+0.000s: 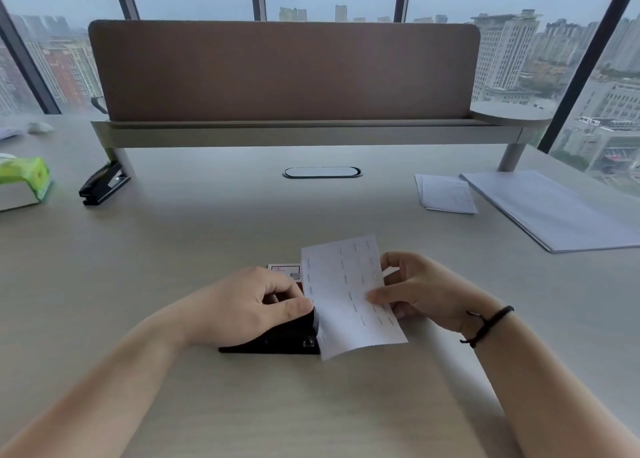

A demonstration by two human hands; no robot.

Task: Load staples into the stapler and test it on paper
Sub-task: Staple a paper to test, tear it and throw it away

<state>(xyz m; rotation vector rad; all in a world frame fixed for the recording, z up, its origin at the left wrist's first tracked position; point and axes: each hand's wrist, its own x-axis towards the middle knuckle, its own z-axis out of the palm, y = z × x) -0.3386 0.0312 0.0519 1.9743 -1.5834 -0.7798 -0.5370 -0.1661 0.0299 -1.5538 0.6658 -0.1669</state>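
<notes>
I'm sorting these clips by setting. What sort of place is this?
Most likely a high-rise office: a pale desk with a brown fabric divider screen, floor-to-ceiling windows over city towers, and a white paper stack.

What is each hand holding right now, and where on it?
The right hand pinches the paper sheet at its right edge. The left hand holds the black stapler from above, near its front end, where the sheet's left edge meets it.

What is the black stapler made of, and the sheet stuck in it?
The stapler looks like glossy black plastic, maybe over metal; its dark shell shines slightly. The sheet seems thin matte white paper: it bends and carries rows of staples.
</notes>
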